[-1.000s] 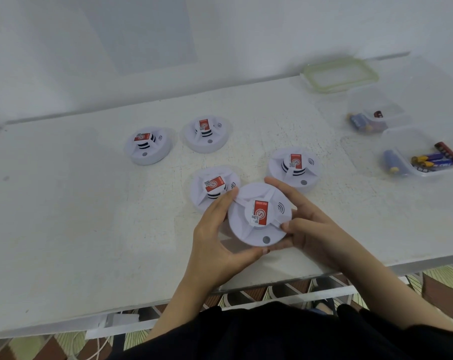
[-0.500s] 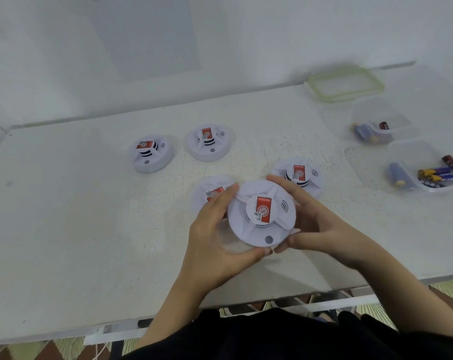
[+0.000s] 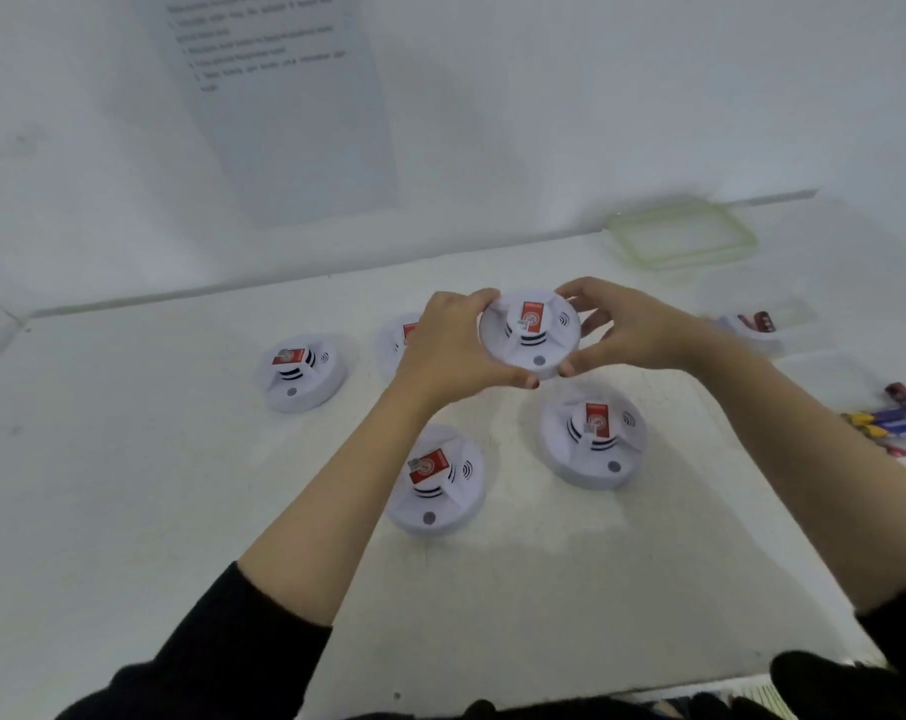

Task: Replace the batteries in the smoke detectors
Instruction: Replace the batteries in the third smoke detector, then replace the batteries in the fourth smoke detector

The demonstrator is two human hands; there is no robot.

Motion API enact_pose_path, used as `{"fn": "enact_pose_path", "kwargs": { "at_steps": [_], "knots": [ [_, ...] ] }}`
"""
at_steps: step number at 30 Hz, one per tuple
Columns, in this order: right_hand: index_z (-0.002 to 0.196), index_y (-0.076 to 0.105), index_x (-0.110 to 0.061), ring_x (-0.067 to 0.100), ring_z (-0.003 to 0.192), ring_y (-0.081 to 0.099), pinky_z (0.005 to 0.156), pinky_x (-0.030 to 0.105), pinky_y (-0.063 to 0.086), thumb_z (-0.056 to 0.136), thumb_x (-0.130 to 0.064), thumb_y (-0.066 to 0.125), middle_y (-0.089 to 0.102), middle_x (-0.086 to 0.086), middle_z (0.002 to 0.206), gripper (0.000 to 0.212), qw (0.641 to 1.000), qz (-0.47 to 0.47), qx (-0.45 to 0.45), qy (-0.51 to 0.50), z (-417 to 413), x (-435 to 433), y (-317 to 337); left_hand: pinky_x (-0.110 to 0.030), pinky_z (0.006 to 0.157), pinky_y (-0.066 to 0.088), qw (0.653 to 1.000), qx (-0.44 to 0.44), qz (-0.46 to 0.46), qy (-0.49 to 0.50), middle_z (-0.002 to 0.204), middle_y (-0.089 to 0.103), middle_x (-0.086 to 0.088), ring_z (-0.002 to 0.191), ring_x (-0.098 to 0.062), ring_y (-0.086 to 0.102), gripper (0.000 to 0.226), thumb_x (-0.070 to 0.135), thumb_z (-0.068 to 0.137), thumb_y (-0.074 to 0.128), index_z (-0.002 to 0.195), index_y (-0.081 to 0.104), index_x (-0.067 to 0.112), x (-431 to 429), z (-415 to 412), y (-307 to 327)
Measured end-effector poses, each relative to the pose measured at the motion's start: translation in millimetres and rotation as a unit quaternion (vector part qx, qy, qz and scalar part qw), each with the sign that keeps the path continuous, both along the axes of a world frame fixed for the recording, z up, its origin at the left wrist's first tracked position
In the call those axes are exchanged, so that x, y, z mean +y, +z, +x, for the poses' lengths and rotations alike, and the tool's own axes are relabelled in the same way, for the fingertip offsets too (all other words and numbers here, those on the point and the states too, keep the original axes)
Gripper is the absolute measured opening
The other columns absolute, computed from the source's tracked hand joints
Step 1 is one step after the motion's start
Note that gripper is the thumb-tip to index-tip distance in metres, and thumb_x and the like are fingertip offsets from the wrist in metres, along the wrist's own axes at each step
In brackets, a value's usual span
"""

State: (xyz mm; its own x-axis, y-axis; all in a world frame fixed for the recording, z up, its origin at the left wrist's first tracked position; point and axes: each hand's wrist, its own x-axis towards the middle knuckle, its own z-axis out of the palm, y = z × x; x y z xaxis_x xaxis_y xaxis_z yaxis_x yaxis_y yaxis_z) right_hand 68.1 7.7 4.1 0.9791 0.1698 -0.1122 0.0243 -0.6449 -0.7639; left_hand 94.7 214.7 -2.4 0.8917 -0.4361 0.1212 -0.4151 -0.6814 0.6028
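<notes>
You hold one detector (image 3: 531,332) raised above the table (image 3: 128,485), in the upper centre of the frame. Your left hand (image 3: 456,345) grips its left rim with curled fingers. Your right hand (image 3: 632,330) grips the right rim the same way, and the two thumbs nearly meet at the lower edge. The step in hand is judged to be opening the housing to reach the battery bay. Steady the base with one hand and turn the top with the other. Apply even force at the rim, not at the raised centre. Do not press on the vents or the label. If the housing resists, try the opposite direction rather than adding force. Work over the table so that a freed part does not fall far. The detector is a white disc, face toward you, with a raised vented centre bearing a red label. A printed sound-wave mark sits right of the label and a grey button near the lower rim. The other detectors (image 3: 591,433) lie face-up below and left of it. Batteries (image 3: 897,413) lie at the right edge of the frame.
</notes>
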Motion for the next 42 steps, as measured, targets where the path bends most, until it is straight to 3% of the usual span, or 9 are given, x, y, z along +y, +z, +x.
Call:
{"fn": "enact_pose_path", "kwargs": {
  "at_steps": [5, 11, 15, 21, 26, 31, 35, 38, 42],
  "knots": [
    [0.125, 0.051, -0.022, 0.018, 0.098, 0.058, 0.084, 0.029, 0.047, 0.065, -0.018, 0.084, 0.056, -0.001, 0.119, 0.068, 0.999, -0.048, 0.016, 0.007, 39, -8, -30, -0.026, 0.089, 0.031, 0.992, 0.0, 0.121, -0.015, 0.134, 0.052, -0.007, 0.13, -0.022, 0.036, 0.097, 0.047, 0.062, 0.085, 0.142, 0.041, 0.015, -15, 39, -19],
    [0.115, 0.061, -0.018, 0.023, 0.1, 0.059, 0.083, 0.034, 0.049, 0.068, -0.012, 0.078, 0.064, 0.004, 0.112, 0.05, 0.997, -0.059, 0.036, 0.028, 55, -10, -41, -0.031, 0.099, 0.033, 0.988, -0.013, 0.149, -0.024, 0.134, 0.053, -0.009, 0.129, -0.024, 0.039, 0.092, 0.052, 0.065, 0.081, 0.137, 0.045, 0.008, -18, 53, -28],
    [0.137, 0.041, -0.02, 0.029, 0.131, 0.034, 0.106, 0.043, 0.032, 0.067, -0.04, 0.057, 0.043, 0.009, 0.14, 0.074, 0.985, -0.172, 0.004, -0.003, 58, 3, -34, -0.028, 0.11, 0.021, 0.995, -0.037, 0.086, -0.028, 0.146, 0.046, -0.005, 0.14, -0.025, 0.029, 0.084, 0.041, 0.074, 0.079, 0.142, 0.043, 0.01, 4, 36, -29],
    [0.134, 0.046, -0.02, 0.024, 0.127, 0.039, 0.104, 0.033, 0.029, 0.086, -0.018, 0.057, 0.045, 0.004, 0.139, 0.049, 0.975, -0.172, -0.133, 0.042, 52, 70, -22, -0.007, 0.106, 0.02, 0.972, -0.207, -0.057, 0.097, 0.122, 0.062, -0.002, 0.118, -0.016, 0.047, 0.041, 0.035, 0.083, 0.057, 0.114, 0.068, 0.01, 92, -18, -46],
    [0.142, 0.03, -0.025, 0.024, 0.126, 0.042, 0.104, 0.039, 0.032, 0.083, -0.042, 0.061, 0.047, 0.001, 0.138, 0.069, 0.963, -0.211, -0.124, 0.115, 60, 116, -31, 0.0, 0.095, 0.03, 0.978, -0.104, -0.093, 0.157, 0.113, 0.056, 0.026, 0.107, 0.015, 0.049, 0.029, 0.027, 0.079, 0.064, 0.106, 0.072, 0.016, 141, -58, -72],
    [0.142, 0.03, -0.023, 0.024, 0.121, 0.044, 0.099, 0.035, 0.033, 0.071, -0.055, 0.069, 0.047, 0.004, 0.134, 0.087, 0.955, -0.247, -0.133, 0.096, 69, 132, -41, 0.003, 0.095, 0.026, 0.982, -0.066, -0.057, 0.166, 0.111, 0.059, 0.017, 0.107, 0.0, 0.051, 0.031, 0.021, 0.075, 0.064, 0.104, 0.073, 0.016, 146, -68, -83],
    [0.133, 0.041, -0.023, 0.018, 0.107, 0.048, 0.081, 0.025, 0.035, 0.071, -0.048, 0.075, 0.053, -0.002, 0.117, 0.074, 0.983, -0.141, -0.1, 0.061, 59, 133, -36, 0.005, 0.096, 0.022, 0.985, -0.077, -0.032, 0.149, 0.111, 0.057, 0.013, 0.108, -0.002, 0.049, 0.026, 0.016, 0.08, 0.065, 0.104, 0.073, 0.012, 147, -69, -83],
    [0.121, 0.051, -0.024, 0.014, 0.098, 0.052, 0.08, 0.024, 0.043, 0.067, -0.045, 0.077, 0.055, -0.006, 0.105, 0.063, 0.991, 0.132, 0.033, -0.006, 41, 135, -23, 0.005, 0.095, 0.021, 0.987, -0.071, -0.021, 0.142, 0.113, 0.057, 0.013, 0.108, 0.0, 0.048, 0.025, 0.007, 0.082, 0.07, 0.106, 0.073, 0.012, 148, -70, -82],
    [0.126, 0.053, -0.013, 0.026, 0.104, 0.061, 0.082, 0.036, 0.052, 0.077, -0.037, 0.058, 0.063, 0.008, 0.117, 0.054, 0.821, 0.53, 0.211, 0.03, 13, 128, -10, 0.004, 0.092, 0.026, 0.985, -0.026, -0.075, 0.155, 0.111, 0.055, 0.024, 0.107, 0.0, 0.051, 0.027, 0.023, 0.08, 0.067, 0.106, 0.071, 0.02, 144, -72, -72]
  ]
}}
